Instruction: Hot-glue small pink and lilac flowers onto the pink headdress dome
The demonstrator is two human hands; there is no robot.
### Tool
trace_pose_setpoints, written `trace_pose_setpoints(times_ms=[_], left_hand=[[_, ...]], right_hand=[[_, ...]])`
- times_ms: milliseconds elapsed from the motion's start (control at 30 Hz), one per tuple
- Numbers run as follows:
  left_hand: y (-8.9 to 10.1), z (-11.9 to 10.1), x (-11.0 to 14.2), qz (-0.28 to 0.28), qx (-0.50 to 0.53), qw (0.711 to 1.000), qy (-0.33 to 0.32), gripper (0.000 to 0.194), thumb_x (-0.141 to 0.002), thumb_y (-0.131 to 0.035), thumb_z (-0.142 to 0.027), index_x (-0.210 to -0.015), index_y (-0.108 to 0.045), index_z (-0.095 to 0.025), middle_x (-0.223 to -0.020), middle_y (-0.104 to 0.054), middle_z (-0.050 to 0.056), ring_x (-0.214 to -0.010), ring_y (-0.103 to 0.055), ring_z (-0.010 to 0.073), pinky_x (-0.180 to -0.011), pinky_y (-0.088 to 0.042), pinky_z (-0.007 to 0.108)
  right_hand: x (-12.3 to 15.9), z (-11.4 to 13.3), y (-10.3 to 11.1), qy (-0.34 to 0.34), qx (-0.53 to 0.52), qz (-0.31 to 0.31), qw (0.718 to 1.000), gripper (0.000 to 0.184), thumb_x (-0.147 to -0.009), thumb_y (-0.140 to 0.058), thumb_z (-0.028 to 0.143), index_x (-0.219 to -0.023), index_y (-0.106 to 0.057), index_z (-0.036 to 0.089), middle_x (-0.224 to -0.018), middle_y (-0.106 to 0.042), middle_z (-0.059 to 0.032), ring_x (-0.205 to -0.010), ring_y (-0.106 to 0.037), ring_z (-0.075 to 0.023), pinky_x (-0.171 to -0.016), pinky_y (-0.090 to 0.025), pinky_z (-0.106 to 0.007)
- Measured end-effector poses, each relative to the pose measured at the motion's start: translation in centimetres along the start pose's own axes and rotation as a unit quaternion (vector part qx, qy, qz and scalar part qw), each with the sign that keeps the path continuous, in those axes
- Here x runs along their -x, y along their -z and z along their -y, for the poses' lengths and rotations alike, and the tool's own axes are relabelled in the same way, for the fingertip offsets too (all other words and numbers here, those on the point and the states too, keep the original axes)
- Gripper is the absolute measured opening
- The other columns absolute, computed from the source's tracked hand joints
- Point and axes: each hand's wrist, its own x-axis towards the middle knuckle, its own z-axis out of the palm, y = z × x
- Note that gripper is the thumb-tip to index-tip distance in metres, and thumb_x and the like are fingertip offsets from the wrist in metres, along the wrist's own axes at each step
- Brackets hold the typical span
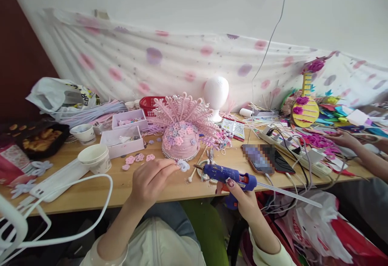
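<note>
Between the fingertips of my left hand point(153, 179) is a small pale blue flower point(183, 165). My right hand point(242, 197) is wrapped round a blue hot glue gun point(226, 176), whose nozzle points left, a short gap from the flower. A clear glue stick point(289, 195) sticks out of the gun's back end. Behind both hands stands a pink headdress point(182, 136), its dome partly covered with pink and lilac flowers and topped by fuzzy plumes. Several loose pink flowers point(139, 157) lie left of it. Scissors point(209, 161) rest on the table behind the nozzle.
Paper cups point(94, 157), white boxes point(123, 141) and a white cable point(106, 205) are at left. A foam head point(216, 96) stands behind. To the right are phones point(281, 161), a power strip point(298, 153), a yellow paper instrument point(304, 110) and another person's hand point(342, 140).
</note>
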Motion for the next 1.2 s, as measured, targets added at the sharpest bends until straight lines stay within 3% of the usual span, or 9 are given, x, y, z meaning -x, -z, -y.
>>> trace_pose_setpoints(times_ms=[233,600,800,1000,1200], left_hand=[[0.2,-0.8,-0.3,0.011,0.032,0.999,0.015,0.023,-0.097,-0.054,-0.006,-0.103,-0.069,-0.021,-0.093,-0.076,0.002,-0.081,-0.068,0.0129,-0.077,-0.049,0.026],[0.0,-1.3,-0.6,0.024,0.045,0.999,0.012,0.022,-0.098,-0.052,-0.008,-0.103,-0.068,-0.022,-0.091,-0.076,0.002,-0.080,-0.069,0.0124,-0.075,-0.051,0.024],[0.0,-1.5,-0.6,0.024,0.039,0.999,0.011,0.023,-0.098,-0.051,-0.008,-0.103,-0.067,-0.022,-0.090,-0.076,0.001,-0.079,-0.069,0.0121,-0.074,-0.052,0.023],[0.0,-1.4,-0.5,0.020,0.021,1.000,0.008,0.022,-0.093,-0.056,-0.004,-0.103,-0.066,-0.021,-0.090,-0.075,0.002,-0.078,-0.069,0.0123,-0.075,-0.051,0.023],[0.0,-1.5,-0.8,0.007,-0.009,1.000,0.008,0.018,-0.093,-0.057,-0.003,-0.099,-0.066,-0.018,-0.086,-0.074,0.004,-0.075,-0.069,0.0131,-0.073,-0.051,0.024]], right_hand=[[-0.3,1.3,-0.7,0.003,0.013,0.005,1.000,0.055,-0.086,-0.062,0.067,-0.057,-0.061,0.021,-0.056,-0.063,-0.0040,-0.055,-0.061,-0.0173,-0.055,-0.050,-0.029],[0.4,-0.2,-0.4,-0.028,0.004,-0.040,0.999,0.054,-0.080,-0.070,0.064,-0.051,-0.057,0.020,-0.051,-0.059,-0.0027,-0.048,-0.056,-0.0149,-0.047,-0.047,-0.026],[0.3,-0.4,-0.3,-0.024,-0.007,-0.030,0.999,0.047,-0.082,-0.071,0.059,-0.056,-0.060,0.021,-0.053,-0.060,-0.0020,-0.050,-0.057,-0.0159,-0.050,-0.048,-0.028],[-0.2,0.1,-0.2,0.006,0.034,0.008,0.999,0.047,-0.088,-0.061,0.063,-0.068,-0.070,0.021,-0.061,-0.071,-0.0066,-0.067,-0.068,-0.0244,-0.078,-0.053,-0.040],[-0.1,-0.2,-0.4,-0.002,0.000,0.006,1.000,0.039,-0.087,-0.066,0.057,-0.073,-0.071,0.022,-0.064,-0.073,-0.0060,-0.066,-0.069,-0.0235,-0.068,-0.054,-0.034]])
